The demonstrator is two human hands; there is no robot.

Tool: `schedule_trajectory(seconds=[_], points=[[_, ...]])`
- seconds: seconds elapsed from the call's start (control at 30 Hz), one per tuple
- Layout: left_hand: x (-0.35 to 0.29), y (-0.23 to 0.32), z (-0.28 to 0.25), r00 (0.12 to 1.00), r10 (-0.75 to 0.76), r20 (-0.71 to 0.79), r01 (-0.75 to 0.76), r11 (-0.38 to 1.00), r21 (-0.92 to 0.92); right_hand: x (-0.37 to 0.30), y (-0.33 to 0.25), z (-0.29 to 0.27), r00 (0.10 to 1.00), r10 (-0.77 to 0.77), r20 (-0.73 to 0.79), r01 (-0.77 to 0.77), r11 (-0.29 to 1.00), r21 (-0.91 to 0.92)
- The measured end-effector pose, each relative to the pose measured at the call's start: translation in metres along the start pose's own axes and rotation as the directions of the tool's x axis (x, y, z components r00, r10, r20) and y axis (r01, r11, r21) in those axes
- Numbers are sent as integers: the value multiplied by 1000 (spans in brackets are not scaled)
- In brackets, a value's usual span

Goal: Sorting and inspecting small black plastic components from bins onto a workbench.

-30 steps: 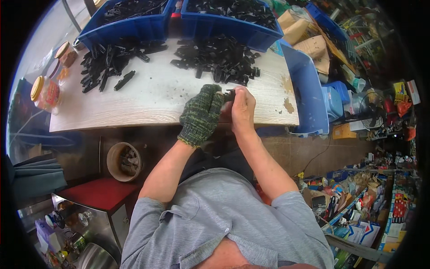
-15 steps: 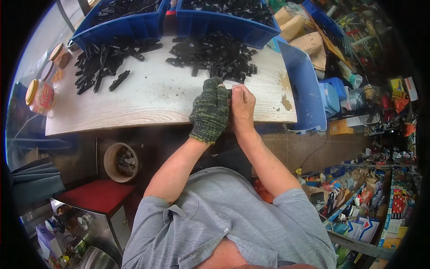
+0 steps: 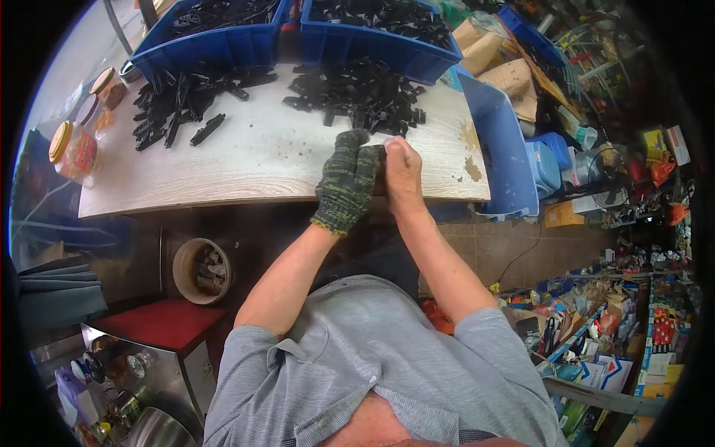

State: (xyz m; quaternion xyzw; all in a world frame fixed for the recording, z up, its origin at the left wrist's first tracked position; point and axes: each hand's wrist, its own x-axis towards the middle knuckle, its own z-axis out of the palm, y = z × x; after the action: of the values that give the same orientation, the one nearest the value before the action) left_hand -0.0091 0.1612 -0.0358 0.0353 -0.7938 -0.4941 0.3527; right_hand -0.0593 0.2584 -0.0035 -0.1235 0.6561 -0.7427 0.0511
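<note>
My left hand, in a dark green knitted glove, is closed at the front edge of the white wood-grain table. Right beside it is my bare right hand, fingers curled and thumb on top. Between the two, a bit of a small black plastic part shows; both hands grip it, and most of it is hidden. Just beyond them lies a heap of small black plastic parts. Farther left is a pile of longer black plastic pieces, with one piece lying apart.
Two blue crates full of black parts line the table's back. Lidded jars stand at the left edge. A blue plastic bin adjoins the right edge. Below on the left are a round bucket and a red-topped cabinet.
My gloved left hand and bare right hand have parted slightly, with a little more of a gap between them. The whole view has shifted a little.
</note>
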Motion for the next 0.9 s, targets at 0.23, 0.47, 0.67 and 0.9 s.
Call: schedule_trajectory(seconds=[0.23, 0.47, 0.67, 0.9], points=[[1, 5, -16, 979, -177, 102, 198, 941, -273, -6, -9, 3, 983, 177, -43, -171, 978, 116], [2, 12, -24, 969, -184, 163, 225, 932, -284, -4, -1, -5, 981, 191, 36, -194, 975, 111], [2, 9, -24, 984, -102, 146, 139, 952, -271, -7, -2, -8, 988, 138, 66, -145, 982, 119], [1, 8, -25, 967, -169, 189, 225, 916, -331, -9, 0, -6, 994, 87, 61, -94, 986, 136]])
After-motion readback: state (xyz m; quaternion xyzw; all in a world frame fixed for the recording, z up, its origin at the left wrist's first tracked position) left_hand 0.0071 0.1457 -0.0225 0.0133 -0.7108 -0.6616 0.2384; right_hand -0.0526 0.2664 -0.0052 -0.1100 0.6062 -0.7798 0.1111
